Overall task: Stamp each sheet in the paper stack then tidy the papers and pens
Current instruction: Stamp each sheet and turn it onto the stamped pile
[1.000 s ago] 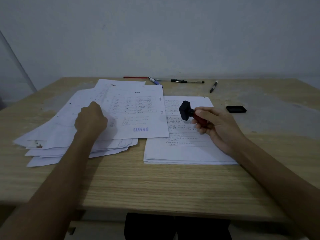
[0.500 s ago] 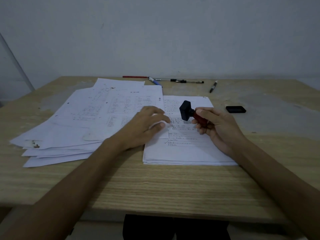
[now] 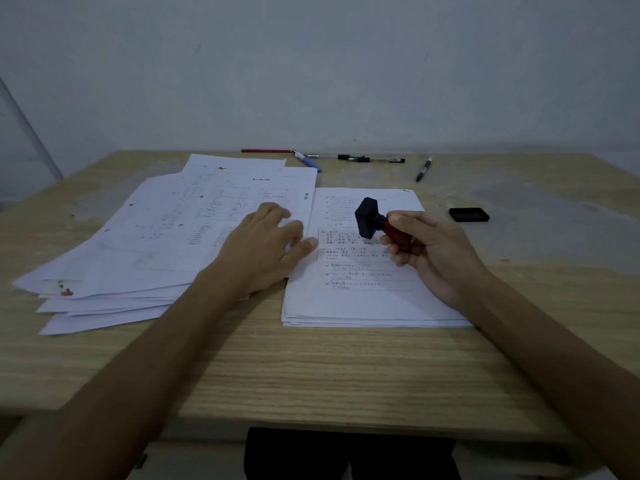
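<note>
My right hand (image 3: 433,251) grips the stamp (image 3: 375,221) ready; my left hand's (image 3: 266,247) loose fingers (image 3: 304,244) steady the paper stack (image 3: 363,299).

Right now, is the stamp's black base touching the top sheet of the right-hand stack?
Apart. The head view shows the stamp tipped sideways in the right hand, its base facing left above the right-hand stack.
</note>
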